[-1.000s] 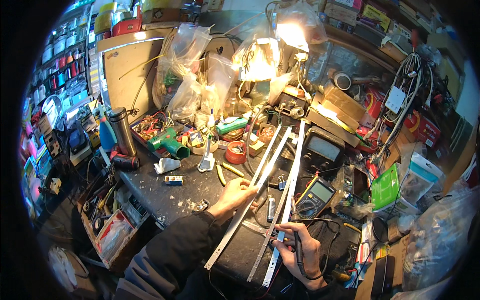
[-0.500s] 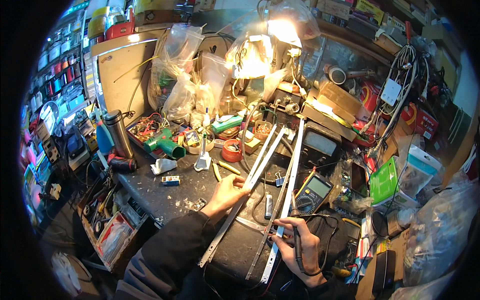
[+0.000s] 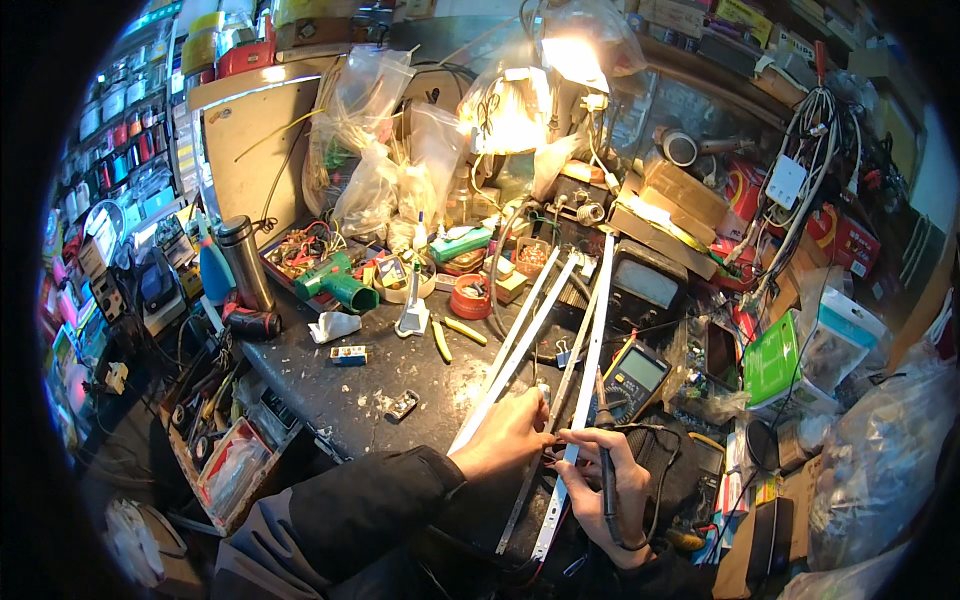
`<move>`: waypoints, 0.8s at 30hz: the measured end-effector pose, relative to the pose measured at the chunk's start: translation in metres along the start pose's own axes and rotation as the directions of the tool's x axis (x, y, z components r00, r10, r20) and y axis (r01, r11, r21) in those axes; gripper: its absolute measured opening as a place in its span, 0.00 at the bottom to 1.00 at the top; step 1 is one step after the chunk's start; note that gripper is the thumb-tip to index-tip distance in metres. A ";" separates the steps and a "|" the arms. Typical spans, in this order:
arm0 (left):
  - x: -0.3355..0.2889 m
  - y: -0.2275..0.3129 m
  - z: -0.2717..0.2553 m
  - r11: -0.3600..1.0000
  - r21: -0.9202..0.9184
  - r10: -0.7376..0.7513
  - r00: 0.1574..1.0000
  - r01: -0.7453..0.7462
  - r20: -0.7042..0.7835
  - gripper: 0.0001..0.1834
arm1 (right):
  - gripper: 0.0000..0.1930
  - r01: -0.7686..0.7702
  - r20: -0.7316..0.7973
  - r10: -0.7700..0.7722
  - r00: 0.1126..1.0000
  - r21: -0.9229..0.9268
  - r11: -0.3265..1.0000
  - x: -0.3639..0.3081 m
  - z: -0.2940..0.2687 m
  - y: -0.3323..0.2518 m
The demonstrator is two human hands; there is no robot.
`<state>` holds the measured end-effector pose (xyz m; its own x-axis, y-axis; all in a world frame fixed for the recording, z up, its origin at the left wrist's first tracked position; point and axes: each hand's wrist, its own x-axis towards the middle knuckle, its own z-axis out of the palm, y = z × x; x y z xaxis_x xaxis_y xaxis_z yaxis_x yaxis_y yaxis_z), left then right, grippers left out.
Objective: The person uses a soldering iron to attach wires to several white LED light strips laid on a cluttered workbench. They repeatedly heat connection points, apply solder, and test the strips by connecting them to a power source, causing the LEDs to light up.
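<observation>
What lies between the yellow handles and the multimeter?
Long strips and a small binder clip lie between the yellow handles and the multimeter, shown in the head view.

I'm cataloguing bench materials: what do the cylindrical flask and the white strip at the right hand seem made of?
Flask: probably bare steel, satin finish, from its metallic sheen. White strip at the right hand: perhaps smooth, white-coated metal, given its thin, straight form, though plastic is possible.

steel thermos [image 3: 245, 264] beside blue bottle [image 3: 213, 270]; green plastic tool [image 3: 345, 286]; round red tub [image 3: 470, 305]; lit lamp [image 3: 510, 112].
</observation>
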<state>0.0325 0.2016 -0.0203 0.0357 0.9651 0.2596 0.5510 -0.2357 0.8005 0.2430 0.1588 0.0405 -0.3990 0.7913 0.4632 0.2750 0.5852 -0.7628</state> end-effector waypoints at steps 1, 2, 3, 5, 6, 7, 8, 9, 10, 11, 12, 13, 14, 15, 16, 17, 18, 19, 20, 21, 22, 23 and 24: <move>0.001 -0.003 0.000 0.997 -0.070 0.016 1.000 -0.017 -0.022 0.19 | 0.23 -0.015 0.008 0.015 1.000 0.016 1.000 0.000 0.000 -0.001; 0.001 -0.007 -0.003 0.996 -0.070 -0.060 0.998 0.058 -0.025 0.19 | 0.23 0.021 0.015 -0.021 1.000 0.013 1.000 0.001 0.001 0.000; 0.002 -0.012 -0.008 0.992 -0.111 -0.062 0.998 0.058 -0.031 0.18 | 0.23 0.049 0.019 -0.049 0.999 0.025 0.998 0.001 0.002 0.001; 0.006 -0.021 -0.021 0.978 -0.178 -0.111 0.994 0.110 0.000 0.19 | 0.24 0.050 0.052 -0.052 0.997 0.043 0.998 0.002 0.004 0.005; 0.005 -0.026 -0.029 0.997 0.036 0.068 0.992 -0.064 -0.109 0.16 | 0.23 0.017 0.062 -0.023 0.998 0.100 0.995 0.003 0.007 0.008; 0.007 -0.031 -0.037 0.994 0.033 0.108 0.985 -0.104 -0.134 0.15 | 0.23 0.080 0.063 -0.078 0.995 -0.044 0.996 0.003 0.007 0.011; 0.004 -0.034 -0.044 0.963 -0.226 -0.144 0.989 0.144 0.017 0.14 | 0.23 0.124 0.082 -0.113 0.990 -0.146 0.981 0.003 0.008 0.014; 0.002 -0.036 -0.048 0.870 -0.397 -0.258 0.956 0.292 0.138 0.12 | 0.23 0.132 0.130 -0.109 0.986 -0.185 0.974 0.002 0.009 0.016; -0.001 -0.037 -0.050 0.881 -0.379 -0.245 0.959 0.281 0.143 0.11 | 0.24 0.146 0.142 -0.119 0.983 -0.195 0.970 0.002 0.010 0.018; -0.001 -0.036 -0.051 0.903 -0.335 -0.228 0.961 0.268 0.156 0.10 | 0.25 0.140 0.150 -0.112 0.982 -0.190 0.972 0.001 0.013 0.020; -0.002 -0.035 -0.051 0.912 -0.308 -0.232 0.960 0.270 0.154 0.11 | 0.25 0.213 0.176 -0.171 0.969 -0.258 0.942 0.001 0.013 0.021; -0.004 -0.032 -0.052 0.916 -0.286 -0.247 0.957 0.282 0.153 0.11 | 0.25 0.246 0.199 -0.198 0.960 -0.258 0.934 0.001 0.015 0.022; -0.005 -0.028 -0.053 0.919 -0.292 -0.231 0.962 0.265 0.147 0.11 | 0.24 0.281 0.219 -0.228 0.949 -0.257 0.925 0.002 0.017 0.022; -0.007 -0.024 -0.054 0.908 -0.337 -0.218 0.967 0.251 0.133 0.10 | 0.24 0.283 0.235 -0.220 0.947 -0.282 0.917 0.002 0.018 0.021; -0.009 -0.020 -0.058 0.906 -0.319 -0.233 0.957 0.278 0.172 0.08 | 0.24 0.289 0.252 -0.217 0.943 -0.302 0.908 0.003 0.019 0.020; -0.012 -0.016 -0.064 0.912 -0.330 -0.194 0.966 0.242 0.170 0.08 | 0.24 0.295 0.269 -0.212 0.939 -0.322 0.900 0.004 0.019 0.020; -0.017 -0.013 -0.071 0.907 -0.350 -0.184 0.967 0.235 0.174 0.08 | 0.24 0.289 0.279 -0.199 0.939 -0.332 0.898 0.004 0.018 0.019; -0.021 -0.010 -0.080 0.913 -0.349 -0.172 0.974 0.213 0.146 0.08 | 0.24 0.282 0.274 -0.197 0.941 -0.315 0.906 0.004 0.019 0.019; -0.032 -0.007 -0.088 0.893 -0.426 -0.114 0.989 0.144 0.095 0.08 | 0.22 0.292 0.249 -0.217 0.944 -0.322 0.901 0.004 0.020 0.020; -0.044 -0.005 -0.099 0.922 -0.372 -0.110 0.994 0.112 0.025 0.08 | 0.21 0.292 0.230 -0.226 0.947 -0.318 0.902 0.003 0.020 0.020; -0.058 -0.004 -0.109 0.943 -0.321 -0.103 0.994 0.085 -0.041 0.07 | 0.20 0.292 0.210 -0.234 0.949 -0.314 0.903 0.003 0.020 0.021; -0.079 -0.001 -0.119 0.958 -0.252 -0.169 0.979 0.136 -0.114 0.07 | 0.17 0.300 0.186 -0.255 0.949 -0.272 0.914 0.003 0.021 0.022; -0.102 0.003 -0.125 0.974 -0.199 -0.145 0.968 0.104 -0.203 0.06 | 0.16 0.355 0.159 -0.321 0.934 -0.285 0.890 0.002 0.019 0.023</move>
<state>-0.0738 0.0882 0.0230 -0.2143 0.9455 0.2452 0.3746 -0.1523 0.9146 0.2315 0.1705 0.0151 -0.5999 0.5226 0.6058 0.3525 0.8524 -0.3863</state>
